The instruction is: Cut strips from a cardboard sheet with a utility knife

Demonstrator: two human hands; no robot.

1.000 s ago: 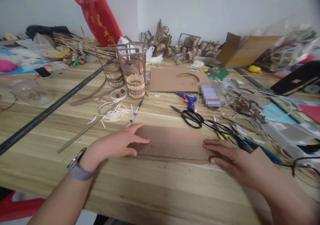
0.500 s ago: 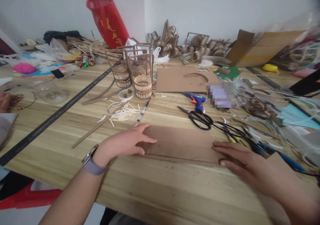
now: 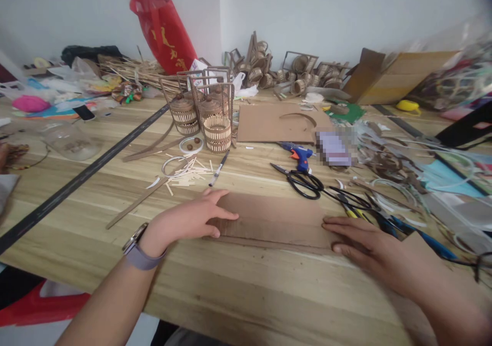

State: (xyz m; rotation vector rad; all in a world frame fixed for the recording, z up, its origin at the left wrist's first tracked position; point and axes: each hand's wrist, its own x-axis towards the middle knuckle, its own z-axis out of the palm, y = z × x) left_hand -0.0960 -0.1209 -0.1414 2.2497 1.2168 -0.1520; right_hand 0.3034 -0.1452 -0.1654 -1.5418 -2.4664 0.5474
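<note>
A folded piece of brown cardboard [image 3: 272, 223] lies flat near the front of the wooden table. On its left end rests my left hand [image 3: 196, 215], fingers spread, a watch on the wrist. My right hand [image 3: 357, 241] touches the right end with its fingers stretched out. Black-handled scissors [image 3: 305, 184] and a blue glue gun [image 3: 300, 154] lie beyond the cardboard. A pen [image 3: 219, 169] is just past my left hand, beside a scatter of short sticks [image 3: 188, 174].
Small slatted baskets [image 3: 217, 133] with tall handles stand mid-table. Behind them are a red bag [image 3: 163, 33], a cardboard sheet [image 3: 269, 123] and an open box [image 3: 403, 77]. Pliers [image 3: 351, 207] and strip scraps crowd the right. Part of another person's hand [image 3: 3, 155] shows at the left edge.
The whole view has shifted slightly, so things appear a little further left. Both hands keep their places on the cardboard.
</note>
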